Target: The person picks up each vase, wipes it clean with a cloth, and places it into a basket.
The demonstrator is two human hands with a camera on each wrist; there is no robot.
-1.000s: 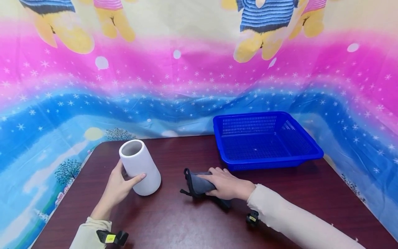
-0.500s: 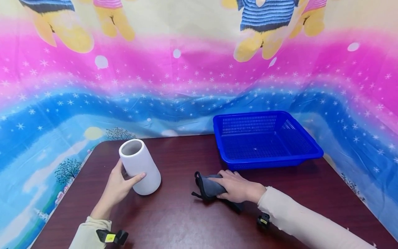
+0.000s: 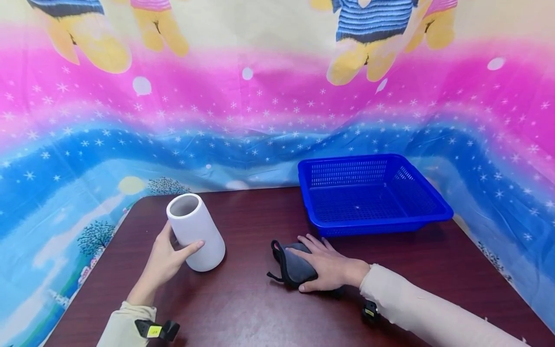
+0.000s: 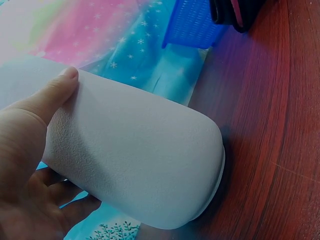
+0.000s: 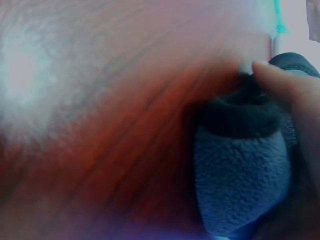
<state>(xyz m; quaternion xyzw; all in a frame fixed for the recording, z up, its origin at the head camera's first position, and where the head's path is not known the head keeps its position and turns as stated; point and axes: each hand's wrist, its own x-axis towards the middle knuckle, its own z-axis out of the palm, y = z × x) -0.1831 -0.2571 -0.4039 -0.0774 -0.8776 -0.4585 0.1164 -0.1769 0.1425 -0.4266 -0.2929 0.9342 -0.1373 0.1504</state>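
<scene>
My left hand (image 3: 161,262) grips a white tapered vase (image 3: 205,241) around its lower side; it stands on the table at the left, slightly slanted in the head view. In the left wrist view the thumb lies over the vase (image 4: 135,145) and the fingers pass beneath. At right centre, my right hand (image 3: 327,265) rests spread on a grey cloth piece with black edging and a thin black cord (image 3: 297,265). Its kind is not clear. The right wrist view shows fuzzy grey fabric (image 5: 240,180) beside the thumb.
A blue perforated plastic basket (image 3: 377,225) sits at the back right, just beyond my right hand. Dark reddish wood makes up the tabletop (image 3: 251,308). A printed cloth backdrop (image 3: 260,115) hangs behind the table and along its sides.
My right hand first drew the grey cloth piece rightward, then loosened and spread its fingers flat over it. The left hand and the vase have stayed in place.
</scene>
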